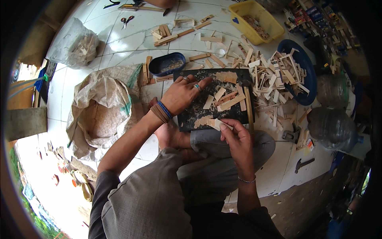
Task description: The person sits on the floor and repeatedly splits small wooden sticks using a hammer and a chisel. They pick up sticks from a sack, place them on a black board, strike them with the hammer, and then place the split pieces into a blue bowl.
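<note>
A black board (190, 116) lies before my folded legs, littered with shavings and several short wood strips (232, 102). Across its left part reaches my left hand (181, 95), with rings on it; its fingers are spread and nothing shows in them. Over the board's near edge, my right hand (237, 137) pinches a small pale wood piece (215, 124) between thumb and fingers. Beside that piece, a brown rough patch (203, 121) lies on the board. A hammer with a wooden handle (249, 104) rests along the board's right edge.
Left stands an open woven sack (75, 115); behind the board is a blue oval dish (167, 63). Wood strips (274, 77) heap up at right, against a blue basin (312, 89). Farther out are a yellow tub (235, 24), scissors (126, 21), a staple gun (292, 134) and another hammer (304, 164).
</note>
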Demonstrator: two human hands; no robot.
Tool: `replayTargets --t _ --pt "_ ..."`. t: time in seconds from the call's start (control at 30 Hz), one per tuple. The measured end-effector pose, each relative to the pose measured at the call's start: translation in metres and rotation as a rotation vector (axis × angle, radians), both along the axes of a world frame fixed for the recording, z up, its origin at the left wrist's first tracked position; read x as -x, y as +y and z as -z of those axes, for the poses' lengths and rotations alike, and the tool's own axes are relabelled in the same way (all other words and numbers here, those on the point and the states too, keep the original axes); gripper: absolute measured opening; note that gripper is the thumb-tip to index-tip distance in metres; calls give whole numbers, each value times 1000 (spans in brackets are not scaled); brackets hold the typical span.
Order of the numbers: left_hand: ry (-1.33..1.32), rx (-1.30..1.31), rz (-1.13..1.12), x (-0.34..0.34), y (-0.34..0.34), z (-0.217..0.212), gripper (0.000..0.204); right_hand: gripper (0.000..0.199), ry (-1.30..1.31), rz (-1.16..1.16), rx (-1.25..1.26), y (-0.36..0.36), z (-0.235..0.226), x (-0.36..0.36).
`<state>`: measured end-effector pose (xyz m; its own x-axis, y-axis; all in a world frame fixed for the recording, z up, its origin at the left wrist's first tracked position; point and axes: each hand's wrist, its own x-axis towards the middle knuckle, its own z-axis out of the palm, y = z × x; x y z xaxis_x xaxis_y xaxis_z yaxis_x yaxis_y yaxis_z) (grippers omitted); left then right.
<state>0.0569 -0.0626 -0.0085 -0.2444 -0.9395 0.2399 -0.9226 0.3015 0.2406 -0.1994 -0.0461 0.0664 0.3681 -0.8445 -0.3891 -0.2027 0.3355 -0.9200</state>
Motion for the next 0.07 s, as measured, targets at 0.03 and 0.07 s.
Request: replayTargets --t 0.03,0.07 --pt "-19 15 49 0 -1 -1 72 20 4 -1 3 0 0 0" --pt "-46 21 94 -2 -4 -1 79 20 5 0 3 0 0 1"
